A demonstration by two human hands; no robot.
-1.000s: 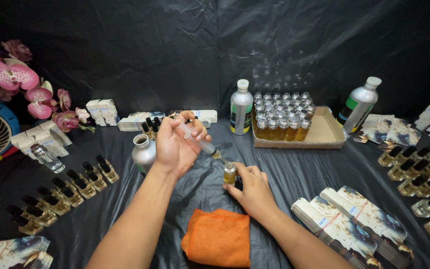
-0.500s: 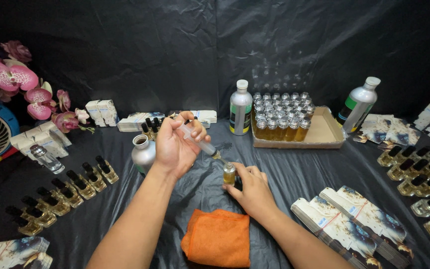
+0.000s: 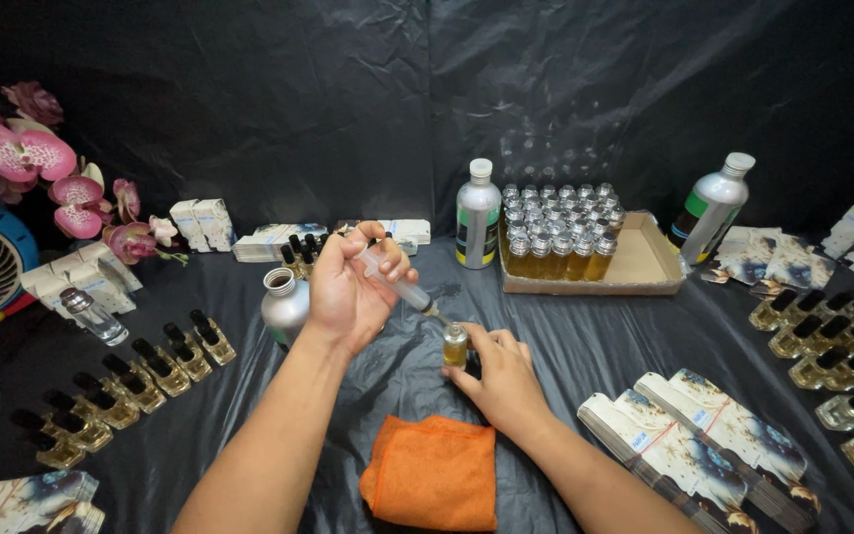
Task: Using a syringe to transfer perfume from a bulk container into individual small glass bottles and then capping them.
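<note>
An orange cloth (image 3: 433, 470) lies folded nearest me on the black sheet (image 3: 585, 346). Just beyond it my right hand (image 3: 502, 376) pinches a small glass vial (image 3: 456, 345) upright on the sheet, fingers closed about its base; the vial holds amber liquid. Above and to the left, my left hand (image 3: 353, 287) is wrapped around a clear syringe (image 3: 394, 280), thumb on the plunger, the barrel slanting down so that its tip meets the vial's mouth. Against the frames of the last second, neither hand nor vial has shifted visibly; the plunger's travel is too small to tell, so I judge the filling to be mid-stroke and steady. An open silver canister (image 3: 284, 300) stands just left of my left wrist. Farther back, a cardboard tray (image 3: 649, 267) of filled vials sits between two capped aluminium bottles (image 3: 478, 213).
</note>
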